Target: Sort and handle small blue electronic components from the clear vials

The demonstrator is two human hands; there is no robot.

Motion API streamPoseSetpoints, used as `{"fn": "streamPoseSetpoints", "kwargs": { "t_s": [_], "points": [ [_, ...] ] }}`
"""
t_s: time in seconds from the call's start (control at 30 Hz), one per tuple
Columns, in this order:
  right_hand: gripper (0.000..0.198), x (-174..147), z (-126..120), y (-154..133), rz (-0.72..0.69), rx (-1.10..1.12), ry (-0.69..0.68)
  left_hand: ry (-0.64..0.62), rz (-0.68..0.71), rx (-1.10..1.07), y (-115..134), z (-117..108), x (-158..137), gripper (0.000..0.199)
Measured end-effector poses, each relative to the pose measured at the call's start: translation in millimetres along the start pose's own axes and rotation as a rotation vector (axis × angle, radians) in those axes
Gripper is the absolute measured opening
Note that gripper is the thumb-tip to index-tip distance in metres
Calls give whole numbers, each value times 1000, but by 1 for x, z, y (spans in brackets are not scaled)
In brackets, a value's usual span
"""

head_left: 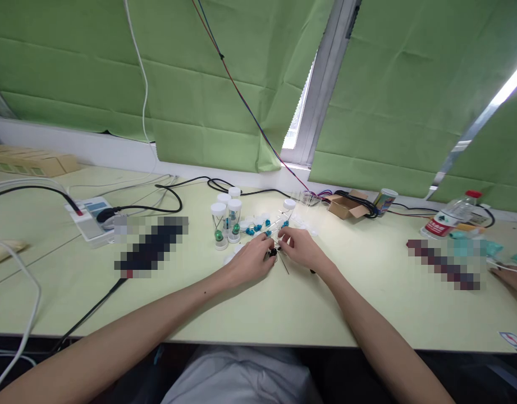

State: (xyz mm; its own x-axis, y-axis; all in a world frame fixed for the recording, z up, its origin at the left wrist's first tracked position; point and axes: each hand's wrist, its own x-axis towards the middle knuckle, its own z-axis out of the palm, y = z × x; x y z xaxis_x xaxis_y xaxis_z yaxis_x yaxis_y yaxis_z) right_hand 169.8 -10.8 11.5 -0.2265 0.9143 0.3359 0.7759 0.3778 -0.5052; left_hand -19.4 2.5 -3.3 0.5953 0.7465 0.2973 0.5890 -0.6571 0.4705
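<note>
My left hand (pixel 252 259) rests low over the table, its fingers closed around a small black part (pixel 273 252). My right hand (pixel 301 247) is right beside it, fingertips pinched together near the same part; what they hold is too small to tell. A thin dark rod (pixel 286 265) slants down between the two hands. Just beyond the fingers lie several small blue pieces (pixel 253 230) and thin clear or metal sticks. To the left of them stand several clear tubes with white caps (pixel 219 227), some with green balls inside. Another white-capped tube (pixel 288 209) stands behind my right hand.
A power strip (pixel 94 220) with cables and a blurred dark object (pixel 151 247) lie left. At the back right are an open cardboard box (pixel 346 205), a can (pixel 385 201) and a plastic bottle (pixel 447 216). Another person's hand (pixel 511 283) shows at the right edge.
</note>
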Motion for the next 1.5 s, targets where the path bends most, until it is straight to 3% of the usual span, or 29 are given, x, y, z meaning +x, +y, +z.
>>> {"fn": "streamPoseSetpoints", "kwargs": {
  "t_s": [0.23,0.43,0.83,1.07,1.5],
  "points": [
    [15,2,-1,7,71,-41,41,-12,-30,-36,-2,1,1,9],
    [12,2,-3,12,103,-78,36,17,-50,-45,2,-1,-1,18],
    [9,-2,-4,5,24,-88,-81,176,113,-54,6,-1,4,18],
    [8,-4,-4,2,8,-81,-115,125,212,-161,14,0,1,20],
    [19,-4,-3,-6,50,-133,-173,78,203,-165,19,0,-3,19]
  ]
}}
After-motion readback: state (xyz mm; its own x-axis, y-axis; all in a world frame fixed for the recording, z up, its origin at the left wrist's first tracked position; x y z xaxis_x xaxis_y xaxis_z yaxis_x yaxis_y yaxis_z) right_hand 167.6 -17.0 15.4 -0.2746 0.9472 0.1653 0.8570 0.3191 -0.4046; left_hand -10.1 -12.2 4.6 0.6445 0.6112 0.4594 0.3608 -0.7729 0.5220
